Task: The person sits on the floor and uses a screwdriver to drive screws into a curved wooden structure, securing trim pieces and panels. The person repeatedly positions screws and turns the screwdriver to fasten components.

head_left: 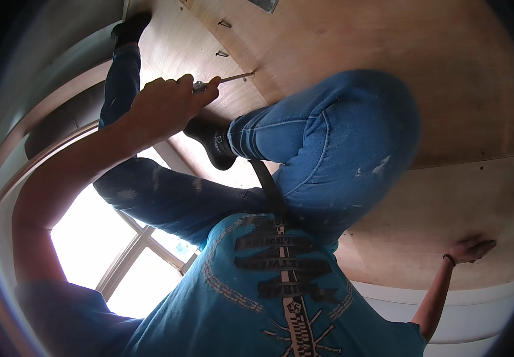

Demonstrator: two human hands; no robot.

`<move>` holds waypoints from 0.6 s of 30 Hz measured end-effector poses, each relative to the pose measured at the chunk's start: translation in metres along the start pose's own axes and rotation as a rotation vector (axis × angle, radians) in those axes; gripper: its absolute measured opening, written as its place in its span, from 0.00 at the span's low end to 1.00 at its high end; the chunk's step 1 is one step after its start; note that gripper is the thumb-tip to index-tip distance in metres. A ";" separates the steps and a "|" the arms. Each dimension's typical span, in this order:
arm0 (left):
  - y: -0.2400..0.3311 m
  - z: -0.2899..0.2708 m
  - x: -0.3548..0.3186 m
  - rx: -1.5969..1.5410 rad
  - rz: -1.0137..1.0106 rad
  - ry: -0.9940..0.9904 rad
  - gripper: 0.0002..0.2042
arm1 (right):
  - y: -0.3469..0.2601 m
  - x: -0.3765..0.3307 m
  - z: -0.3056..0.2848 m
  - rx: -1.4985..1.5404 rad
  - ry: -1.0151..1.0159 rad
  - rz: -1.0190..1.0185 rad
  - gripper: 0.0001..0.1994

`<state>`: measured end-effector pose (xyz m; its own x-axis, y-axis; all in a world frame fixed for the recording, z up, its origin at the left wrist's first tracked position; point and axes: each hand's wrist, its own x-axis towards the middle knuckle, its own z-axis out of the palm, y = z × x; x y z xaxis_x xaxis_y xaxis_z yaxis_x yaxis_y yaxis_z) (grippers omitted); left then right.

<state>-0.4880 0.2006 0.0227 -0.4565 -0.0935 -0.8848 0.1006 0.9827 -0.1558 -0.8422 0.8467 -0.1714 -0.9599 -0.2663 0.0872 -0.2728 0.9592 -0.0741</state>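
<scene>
My left hand (171,104) is closed around the handle of a screwdriver (236,77), most of which the fingers hide. Its thin metal shaft points right, and the tip meets a small screw or hole at a seam between plywood panels (340,35). Two screws stand partway out of the wood nearby, an upper screw (225,24) and a lower screw (222,54). Far off to the right, my right hand (471,249) rests on the plywood with its fingers stretched out and nothing visible in it. A dark band circles that wrist.
My bent knee in blue jeans (352,131) covers much of the middle. One black-socked foot (212,143) lies close below the screwdriver. Curved wooden ribs (55,104) run along the left, above a bright window (132,247). A dark metal plate (266,5) shows at the top edge.
</scene>
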 end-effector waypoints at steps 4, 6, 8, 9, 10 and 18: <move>0.027 0.034 0.006 -1.586 -0.585 -0.136 0.14 | 0.020 0.001 0.003 -0.037 0.014 -0.094 0.40; 0.038 0.017 0.002 -2.427 -0.863 -0.304 0.10 | 0.011 0.003 -0.001 -0.003 -0.010 0.000 0.40; 0.060 0.026 -0.004 -2.814 -0.868 -0.263 0.09 | 0.021 0.000 0.003 -0.024 0.008 -0.058 0.40; 0.070 0.032 -0.001 -2.949 -0.778 -0.180 0.11 | 0.026 -0.001 0.005 -0.039 0.020 -0.086 0.40; 0.071 0.035 -0.001 -2.943 -0.815 -0.188 0.11 | 0.025 0.000 0.005 -0.033 0.007 -0.049 0.40; 0.002 0.017 -0.003 -0.099 -0.075 -0.034 0.34 | 0.035 0.000 0.009 -0.058 0.019 -0.119 0.40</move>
<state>-0.4718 0.1996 0.0173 -0.4292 -0.1710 -0.8869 -0.0209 0.9835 -0.1795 -0.8523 0.8795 -0.1830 -0.9195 -0.3773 0.1103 -0.3800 0.9250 -0.0042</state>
